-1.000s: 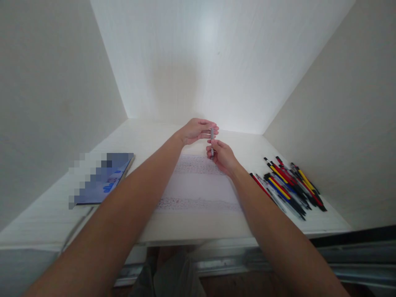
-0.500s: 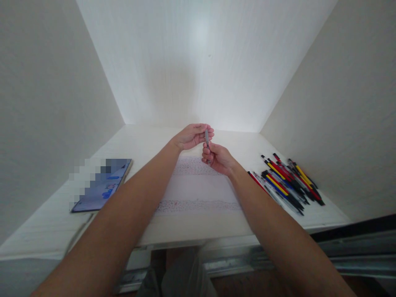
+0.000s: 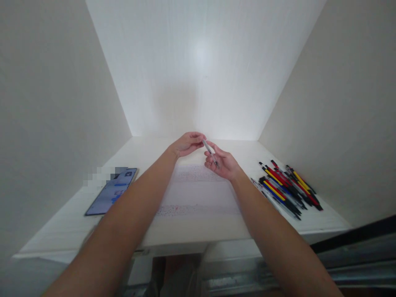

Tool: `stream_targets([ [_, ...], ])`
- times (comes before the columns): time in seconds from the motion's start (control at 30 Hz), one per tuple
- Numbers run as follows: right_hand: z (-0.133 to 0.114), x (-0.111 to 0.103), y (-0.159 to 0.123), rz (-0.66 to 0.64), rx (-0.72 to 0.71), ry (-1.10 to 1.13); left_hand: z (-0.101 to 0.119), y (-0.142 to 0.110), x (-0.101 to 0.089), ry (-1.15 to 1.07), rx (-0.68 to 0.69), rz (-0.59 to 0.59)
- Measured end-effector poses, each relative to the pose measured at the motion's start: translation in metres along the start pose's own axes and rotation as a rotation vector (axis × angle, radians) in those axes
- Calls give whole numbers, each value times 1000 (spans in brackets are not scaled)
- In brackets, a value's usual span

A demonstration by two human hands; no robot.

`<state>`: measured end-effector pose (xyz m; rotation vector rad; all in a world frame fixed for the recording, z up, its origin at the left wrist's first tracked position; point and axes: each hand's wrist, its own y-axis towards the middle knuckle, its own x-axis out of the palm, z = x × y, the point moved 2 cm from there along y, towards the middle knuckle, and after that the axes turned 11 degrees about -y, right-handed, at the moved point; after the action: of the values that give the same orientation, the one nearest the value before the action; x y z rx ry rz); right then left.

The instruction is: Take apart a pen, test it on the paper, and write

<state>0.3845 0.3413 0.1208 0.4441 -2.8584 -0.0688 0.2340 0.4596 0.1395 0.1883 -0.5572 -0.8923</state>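
A slim grey pen [image 3: 211, 154] slants between my two hands above the paper. My left hand [image 3: 188, 144] pinches its upper end between thumb and fingertips. Its lower part lies across the fingers and palm of my right hand [image 3: 225, 164], which holds it loosely with the fingers partly spread and curled. Beneath my hands is a white sheet of paper [image 3: 198, 194] with two bands of small handwritten-looking marks, too blurred to read.
A loose pile of pens [image 3: 286, 183] in red, yellow, blue, black and clear lies right of my right forearm. On the left, a tablet-like device [image 3: 108, 198] with a lit screen rests on the white desk [image 3: 198, 231]. Pale walls enclose the back and sides.
The pen has tipped from nearly upright to a slant. My right fingers have loosened from a tight grip, and my left fingertips now pinch its upper end. The view has shifted slightly.
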Motion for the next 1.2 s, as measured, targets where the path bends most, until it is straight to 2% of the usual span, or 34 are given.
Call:
stream_targets([
  [0.1,-14,-10,-13,-8,-82,44,18,-17,6,121,36,97],
  [0.2,-24,-14,-21,43,-199,17,22,-43,17,225,106,234],
  [0.27,-22,-10,-17,56,-179,-82,18,-62,24,307,129,316],
  [0.37,-11,2,-5,79,-61,-325,9,-88,30,465,103,382],
  [0.43,-11,8,1,153,-48,-427,4,-106,31,670,35,381],
  [0.53,-31,8,-6,248,-92,-402,-4,-139,29,1124,-58,319],
  [0.6,-48,3,-20,217,-60,-371,-11,-164,29,1380,-114,242],
  [0.67,-57,-4,-41,205,-25,-376,-18,-188,30,1523,-226,130],
  [0.7,-56,-9,-52,239,-23,-396,-19,-198,30,1573,-276,97],
  [0.8,-36,-23,-83,410,-56,-508,-15,-218,29,1647,-371,69],
  [0.87,-13,-29,-100,462,-42,-572,-10,-223,25,1654,-401,73],
  [1.0,24,-27,-116,386,90,-580,-8,-227,18,1655,-363,92],
  [1.1,30,-25,-119,375,75,-620,-8,-229,17,1664,-343,142],
  [1.2,28,-26,-120,412,18,-729,-5,-233,21,1642,-358,142],
])
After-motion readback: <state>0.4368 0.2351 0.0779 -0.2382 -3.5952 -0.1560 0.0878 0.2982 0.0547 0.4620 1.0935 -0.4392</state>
